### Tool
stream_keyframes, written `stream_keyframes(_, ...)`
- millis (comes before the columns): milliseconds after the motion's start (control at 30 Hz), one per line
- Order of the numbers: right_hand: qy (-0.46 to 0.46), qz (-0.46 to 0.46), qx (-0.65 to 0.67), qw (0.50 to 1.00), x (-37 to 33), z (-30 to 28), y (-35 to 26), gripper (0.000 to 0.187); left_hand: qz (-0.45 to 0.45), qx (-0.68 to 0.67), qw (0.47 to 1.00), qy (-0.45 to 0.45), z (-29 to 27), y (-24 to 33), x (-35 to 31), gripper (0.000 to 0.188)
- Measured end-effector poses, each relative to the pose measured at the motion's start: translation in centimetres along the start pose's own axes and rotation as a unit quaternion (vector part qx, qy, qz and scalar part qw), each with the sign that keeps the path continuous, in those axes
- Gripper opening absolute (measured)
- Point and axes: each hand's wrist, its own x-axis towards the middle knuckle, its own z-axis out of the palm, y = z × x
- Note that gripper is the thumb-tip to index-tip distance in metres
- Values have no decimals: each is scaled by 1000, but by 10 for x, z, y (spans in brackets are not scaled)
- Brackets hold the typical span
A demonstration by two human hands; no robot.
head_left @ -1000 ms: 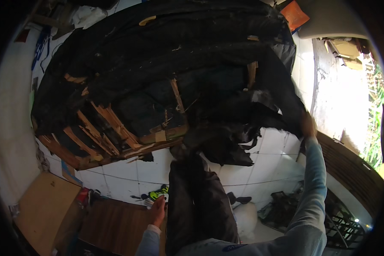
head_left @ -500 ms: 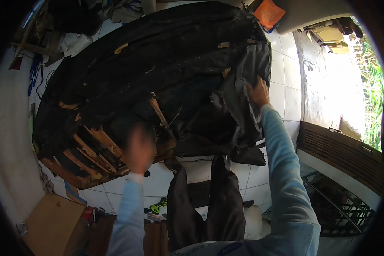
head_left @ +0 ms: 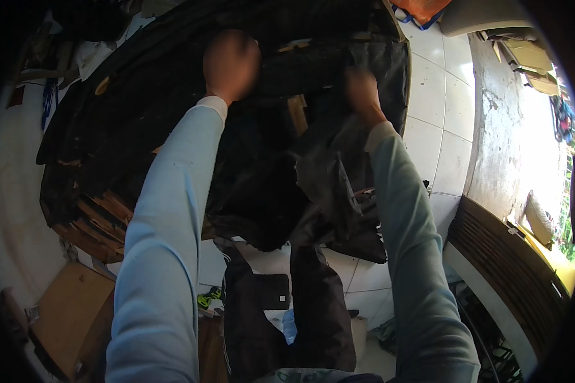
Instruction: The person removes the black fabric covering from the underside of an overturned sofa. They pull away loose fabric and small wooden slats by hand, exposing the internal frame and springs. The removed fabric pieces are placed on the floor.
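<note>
A large piece of furniture, probably an upturned sofa, fills the space before me under torn black cloth point(head_left: 255, 143). Broken wooden slats point(head_left: 102, 214) show through at its lower left. My left hand point(head_left: 231, 67) reaches far over the cloth, its fingers smeared by motion. Near the right end, my right hand point(head_left: 363, 92) is at the cloth, also blurred, and I cannot make out its grip. A loose grey-black flap point(head_left: 329, 172) hangs in folds below the right hand, and a bare strip of wood point(head_left: 297, 113) lies between the hands.
White floor tiles point(head_left: 425, 96) run along the right side, beside a peeling wall ledge point(head_left: 492, 108). A brown slatted panel point(head_left: 505, 255) is at the right. An orange bag point(head_left: 423, 9) lies at the far right, a brown board point(head_left: 70, 313) at lower left. A green-and-black tool point(head_left: 207, 297) is near my legs.
My left hand has swung from the slats far forward over the cloth. My right hand has moved forward and left from the right edge. The view has shifted.
</note>
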Motion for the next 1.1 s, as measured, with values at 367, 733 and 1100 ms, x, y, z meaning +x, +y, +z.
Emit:
stream_keyframes(367, -50, 65, 68, 994, -248, -163, 170, 43, -235, 100, 966, -51, 9, 32, 15, 50)
stream_keyframes(733, -101, 377, -160, 907, -511, -155, 311, 60, -230, 90, 967, -69, 12, 26, 9, 49)
stream_keyframes(1100, 47, 92, -152, 983, 73, -126, 17, 79, -239, 94, 964, -67, 10, 32, 14, 58)
